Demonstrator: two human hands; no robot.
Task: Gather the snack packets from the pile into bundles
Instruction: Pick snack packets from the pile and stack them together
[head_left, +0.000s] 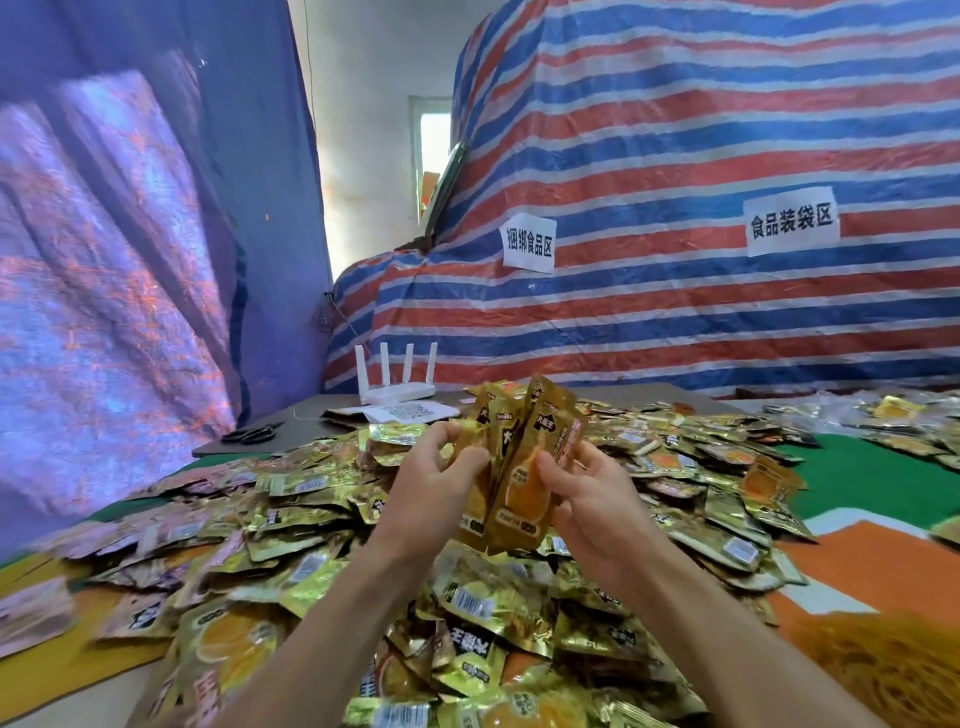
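both hands raised above middle of pile. left hand (436, 467) grips gold snack packets (524, 467) from left, fingers curled round their edge. right hand (582, 493) pinches same packets from right, thumb on front. packets upright, pressed face to face, fanned apart at top. pile (311, 519) of loose gold packets spreads over bench (857, 483), near to far, beneath both forearms. far left on bench: white router (397, 384), black scissors (252, 432). behind: red-blue striped tarp (675, 312), two paper signs (528, 243) stuck on it.
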